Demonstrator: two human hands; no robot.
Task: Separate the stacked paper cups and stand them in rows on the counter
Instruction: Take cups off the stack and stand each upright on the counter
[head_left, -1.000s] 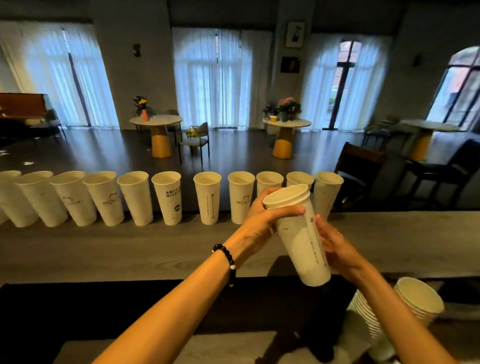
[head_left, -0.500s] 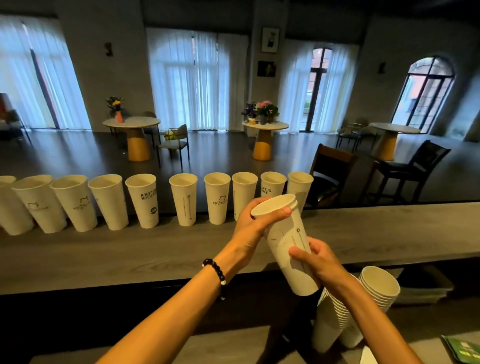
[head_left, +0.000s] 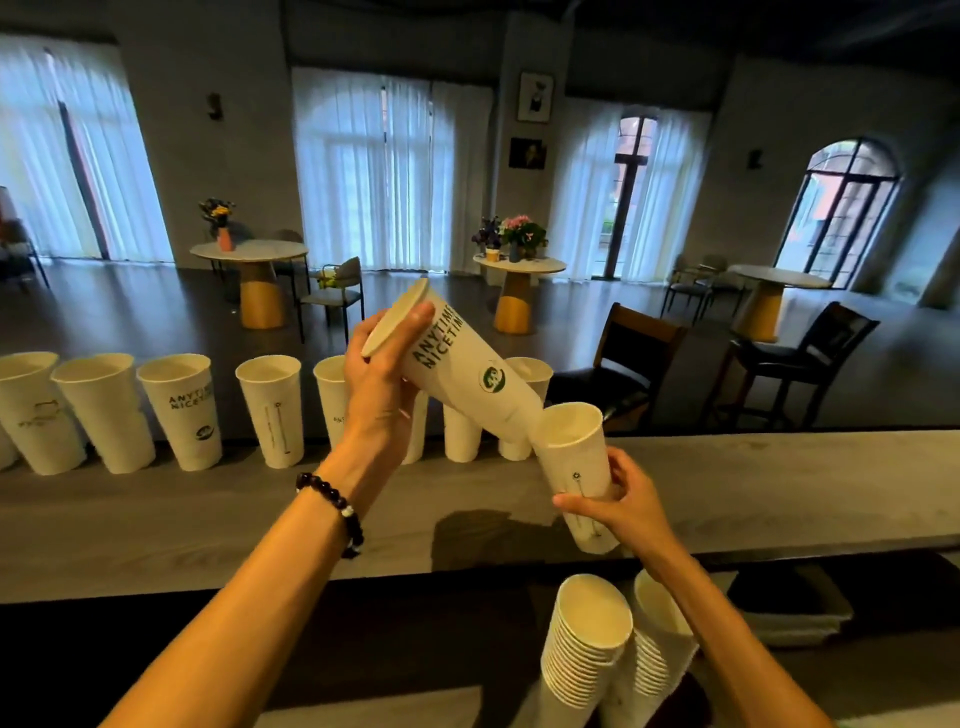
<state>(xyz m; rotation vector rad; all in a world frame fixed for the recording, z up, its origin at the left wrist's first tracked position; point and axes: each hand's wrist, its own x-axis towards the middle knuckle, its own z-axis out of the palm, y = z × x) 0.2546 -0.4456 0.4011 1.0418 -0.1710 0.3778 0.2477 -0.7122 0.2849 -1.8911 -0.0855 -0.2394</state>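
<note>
My left hand (head_left: 382, 379) grips the printed cup (head_left: 457, 364) tilted, freeing it; my right hand (head_left: 626, 501) holds the other cup (head_left: 574, 467) steady, ready for the row (head_left: 182, 410).

— What are the cups made of?

— The cup in my left hand (head_left: 382, 395) is matt white paper (head_left: 467, 374), smooth, with dark green print. The one in my right hand (head_left: 631, 506) is the same plain paper (head_left: 571, 467), with a rolled rim. The stacked cups (head_left: 584, 652) below show ribbed layers of paper rims.

— And the tabletop?

— The tabletop (head_left: 208, 519) looks like grey wood, matt, with visible grain. My bracelet (head_left: 332, 506) has dark glossy beads. The floor (head_left: 156, 312) beyond is dark and shiny, reflecting window light.
</note>
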